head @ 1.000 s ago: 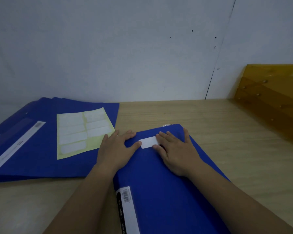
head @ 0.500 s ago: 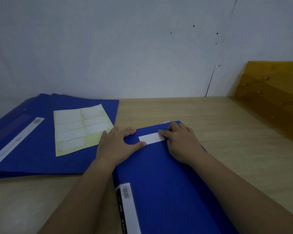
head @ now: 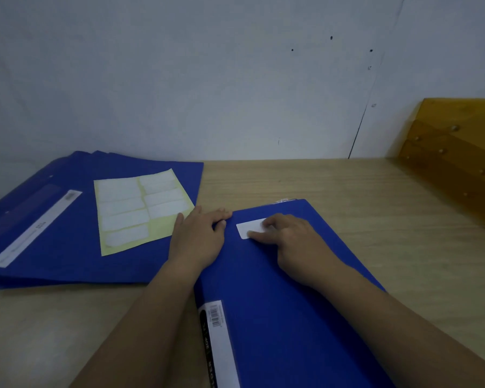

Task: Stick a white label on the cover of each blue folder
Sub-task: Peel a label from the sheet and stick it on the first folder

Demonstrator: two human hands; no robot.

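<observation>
Right hand is pressing flat fingers on the white label atop the near folder; left hand, relaxed, is steadying the folder's left edge.

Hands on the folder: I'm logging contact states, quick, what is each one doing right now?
Left hand: open, resting flat on the left edge of the blue folder, holding nothing.
Right hand: open, fingertips pressing the white label onto the cover.

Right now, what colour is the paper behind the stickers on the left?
Pale yellow. The sticker sheet lies on the stack of blue folders, clearest in the head view.
</observation>
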